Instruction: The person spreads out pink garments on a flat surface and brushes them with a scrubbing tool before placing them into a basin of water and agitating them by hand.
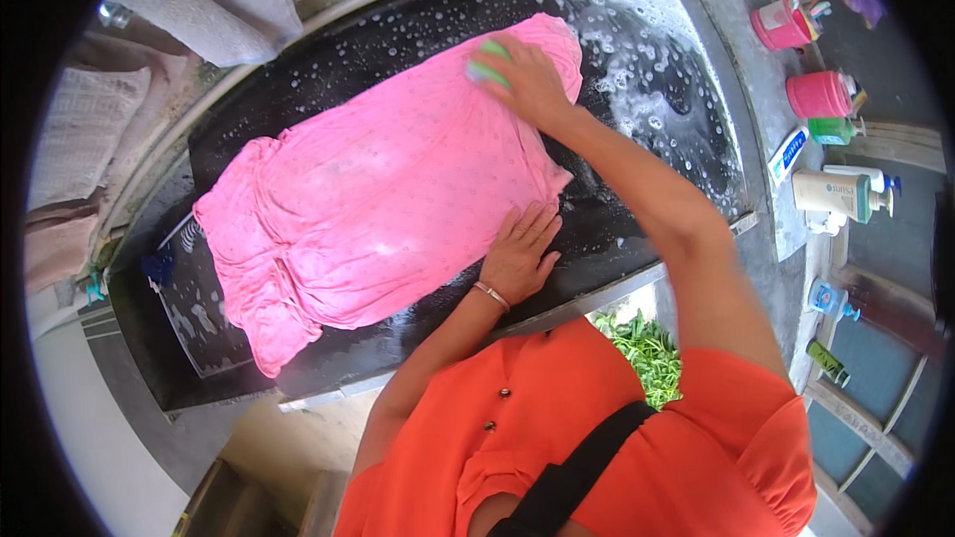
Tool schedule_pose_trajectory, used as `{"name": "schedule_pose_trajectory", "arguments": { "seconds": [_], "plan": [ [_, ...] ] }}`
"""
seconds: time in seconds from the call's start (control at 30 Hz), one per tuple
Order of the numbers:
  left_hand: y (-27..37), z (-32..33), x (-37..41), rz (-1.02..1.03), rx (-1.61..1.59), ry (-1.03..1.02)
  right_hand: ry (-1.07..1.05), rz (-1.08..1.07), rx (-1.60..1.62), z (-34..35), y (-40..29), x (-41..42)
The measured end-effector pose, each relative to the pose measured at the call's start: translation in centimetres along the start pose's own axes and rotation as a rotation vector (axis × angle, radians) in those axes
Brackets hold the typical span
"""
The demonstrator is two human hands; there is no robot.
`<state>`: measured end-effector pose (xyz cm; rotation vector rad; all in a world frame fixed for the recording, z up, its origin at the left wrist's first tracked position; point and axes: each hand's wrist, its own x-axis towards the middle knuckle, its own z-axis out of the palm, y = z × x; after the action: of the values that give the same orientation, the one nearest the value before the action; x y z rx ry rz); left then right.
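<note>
A wet pink garment (388,186) with a small printed pattern lies spread over a black stone washing slab (298,93), gathered in folds at its left end. My right hand (531,86) grips a green scrubbing brush (489,74) against the garment's far right part; the palm and fingers hide most of the brush. Flat on the near right edge of the cloth rests my left hand (518,257), with a bangle at the wrist and nothing held.
White suds (642,52) cover the slab's right end. Beyond, a ledge (753,119) carries pink cups (817,95), a toothpaste tube (788,155) and pump bottles (835,194). A recessed basin (198,321) lies at left. Towels (201,4) hang at the upper left.
</note>
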<state>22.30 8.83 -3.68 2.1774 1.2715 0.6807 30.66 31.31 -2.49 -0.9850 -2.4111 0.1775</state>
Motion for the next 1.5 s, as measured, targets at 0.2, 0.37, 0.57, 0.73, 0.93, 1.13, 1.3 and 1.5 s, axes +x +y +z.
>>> {"name": "schedule_pose_trajectory", "arguments": {
  "seconds": [0.2, 0.37, 0.57, 0.73, 0.93, 1.13, 1.3, 1.5],
  "plan": [
    [0.2, -0.1, -0.9, -0.112, -0.033, -0.089, -0.421, -0.38, 0.135, -5.3, -3.5, -7.4],
    [0.4, -0.1, -0.2, -0.033, -0.051, -0.024, -0.031, -0.049, 0.014, 2.2, 1.7, 2.7],
    [-1.8, 1.8, 1.3, -0.198, 0.02, 0.327, -0.23, -0.097, 0.277, -3.1, -1.7, -2.1],
    [0.7, 2.1, -3.4, -0.002, -0.132, 0.359, -0.383, -0.159, 0.151, -6.7, -7.0, -11.6],
    [1.5, 1.6, -4.3, -0.043, -0.249, 0.245, -0.016, 0.075, -0.067, 0.7, 0.0, 0.0],
    [-8.8, -9.9, -3.0, 0.014, 0.083, 0.473, 0.179, 0.763, 0.663, 0.3, 8.8, 6.1],
    [-22.9, -18.7, -4.4, -0.482, 0.643, 0.679, -0.07, 1.038, 0.618, 1.3, 11.5, 6.8],
    [-23.9, -21.6, -6.5, -0.387, 0.629, 0.511, -0.144, 1.048, 1.011, -6.3, 5.6, 4.4]
  ]
}}
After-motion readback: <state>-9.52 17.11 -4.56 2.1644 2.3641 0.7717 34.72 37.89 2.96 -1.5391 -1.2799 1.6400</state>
